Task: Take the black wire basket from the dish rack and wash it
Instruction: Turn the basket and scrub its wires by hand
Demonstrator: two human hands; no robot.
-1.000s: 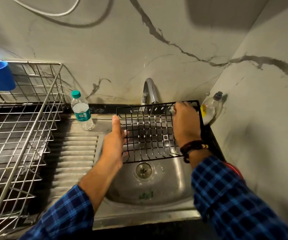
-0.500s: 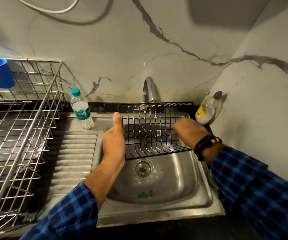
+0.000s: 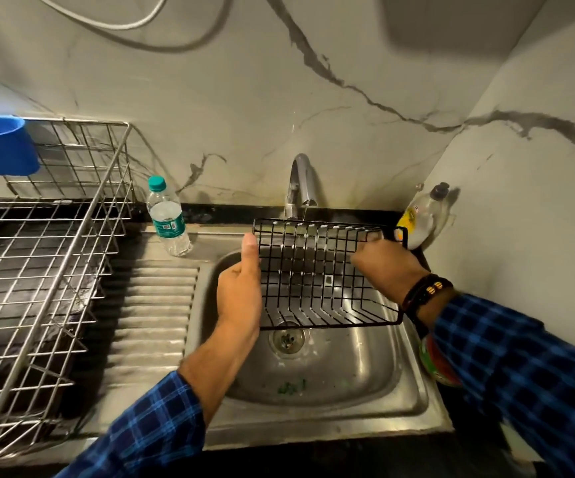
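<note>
Over the sink [image 3: 348, 367], under the tap [image 3: 299, 177], my left hand [image 3: 239, 294] grips the black wire basket [image 3: 313, 267] by its left side (fingers hidden behind the mesh). My right hand [image 3: 387, 270] reaches inside, its fingers blurred, grip unclear.

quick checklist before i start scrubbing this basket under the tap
1. Black wire basket out of the dish rack and over the sink: ok.
2. Left hand grips the basket's left edge, thumb up: ok.
3. Water from the tap: ok, a thin stream falls at the basket's far rim.
4. Right hand is at the basket's far right corner; whether its fingers grip the wire: cannot tell.
5. Scrubber in hand: cannot tell, none shows.
6. Soap bottle leans in the corner just behind the basket, likely within reach: ok.
</note>
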